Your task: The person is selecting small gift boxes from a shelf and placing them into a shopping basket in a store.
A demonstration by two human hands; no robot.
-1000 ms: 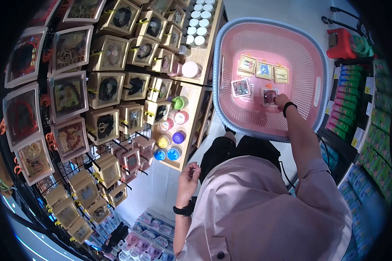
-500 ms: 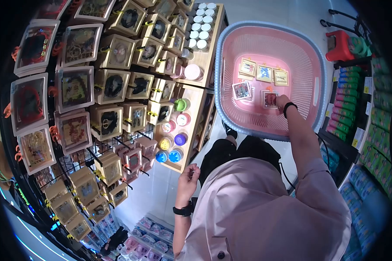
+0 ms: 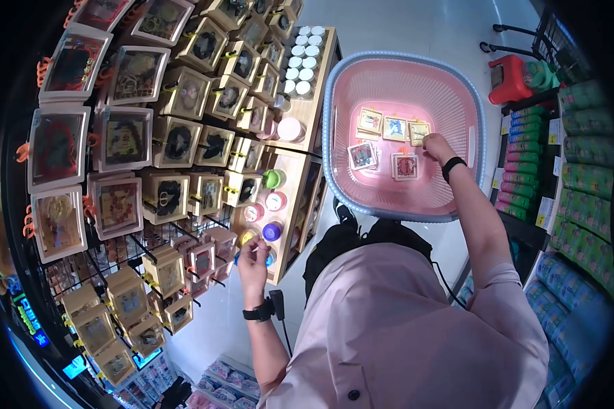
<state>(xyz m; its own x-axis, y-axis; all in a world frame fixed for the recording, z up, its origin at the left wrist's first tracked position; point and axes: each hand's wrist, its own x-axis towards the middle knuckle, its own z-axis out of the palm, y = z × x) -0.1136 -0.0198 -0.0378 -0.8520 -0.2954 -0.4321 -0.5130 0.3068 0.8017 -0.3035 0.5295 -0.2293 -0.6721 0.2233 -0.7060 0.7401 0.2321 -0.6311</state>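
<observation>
My right hand (image 3: 439,148) is inside the pink basket (image 3: 332,123), its fingers closed at the right edge of a small cream-framed box (image 3: 419,132). To the left of that box lie a box with a blue item (image 3: 394,128) and another cream box (image 3: 370,120). Closer to me are a pale-framed box with a red item (image 3: 404,167) and a stack of pale clear-fronted boxes (image 3: 362,156). My left hand (image 3: 253,264) is raised in front of the shelf, with bent fingers apart and no object visible in it. Behind it are a yellow-lidded tub (image 3: 247,236) and a purple-lidded tub (image 3: 271,232).
Boxed accessories hang on hooks along the left display rack (image 3: 177,140). White-lidded jars (image 3: 303,61) stand on the wooden shelf (image 3: 284,160). To the right are shelves of green packs (image 3: 586,217) and a red container (image 3: 508,79).
My right hand has left the red-item box and moved to the cream box farther back. My left hand has risen toward the tubs. The view has shifted.
</observation>
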